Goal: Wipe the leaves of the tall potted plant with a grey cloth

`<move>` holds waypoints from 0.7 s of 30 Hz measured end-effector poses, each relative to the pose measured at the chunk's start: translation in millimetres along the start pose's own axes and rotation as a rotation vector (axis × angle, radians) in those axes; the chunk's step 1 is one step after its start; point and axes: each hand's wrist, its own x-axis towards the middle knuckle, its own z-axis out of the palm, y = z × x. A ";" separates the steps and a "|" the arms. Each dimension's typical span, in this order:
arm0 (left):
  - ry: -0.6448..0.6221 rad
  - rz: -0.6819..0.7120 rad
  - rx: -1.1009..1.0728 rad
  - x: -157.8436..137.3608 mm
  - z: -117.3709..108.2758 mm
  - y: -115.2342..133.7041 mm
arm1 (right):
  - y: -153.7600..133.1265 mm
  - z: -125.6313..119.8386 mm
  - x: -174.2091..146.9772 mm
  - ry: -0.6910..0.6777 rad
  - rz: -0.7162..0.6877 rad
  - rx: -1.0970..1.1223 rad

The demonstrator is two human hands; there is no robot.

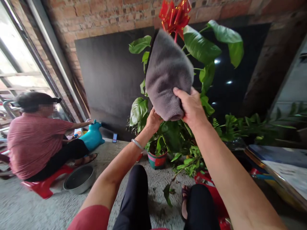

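In front of a potted plant I hold up a grey plush cloth, which hangs in a tapered, folded shape with a dark edge on its left side. My right hand is closed on the cloth's lower right side, thumb on its front. At the lower left, my left hand is closed on the cloth, its fingertips partly hidden behind it. A pale bangle circles my left wrist. Large green leaves stand just behind the cloth, and a red ribbon bow shows above it.
The plant's striped pot stands on the concrete floor before a black board. To the left, a person sits on a red stool, one hand at a teal animal-shaped toy. Nearby are a grey basin and a phone.
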 end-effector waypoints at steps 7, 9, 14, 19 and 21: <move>0.002 -0.144 0.013 1.5 -31.9 19.5 | 20.2 -67.0 -96.0 -0.012 0.414 -0.122; -0.011 -0.132 0.040 4.4 -37.8 15.6 | 1.0 -72.1 -104.3 0.023 0.280 -0.155; -0.089 -0.059 0.168 4.7 -30.0 -2.8 | 6.4 -44.9 -44.4 0.133 -0.202 -0.251; -0.039 0.095 0.279 -4.9 -54.0 -4.4 | 88.6 -76.6 -71.6 0.022 0.394 -0.293; 0.045 0.115 0.297 -9.4 -78.2 -5.4 | 99.8 -103.2 -112.2 0.023 0.567 -0.361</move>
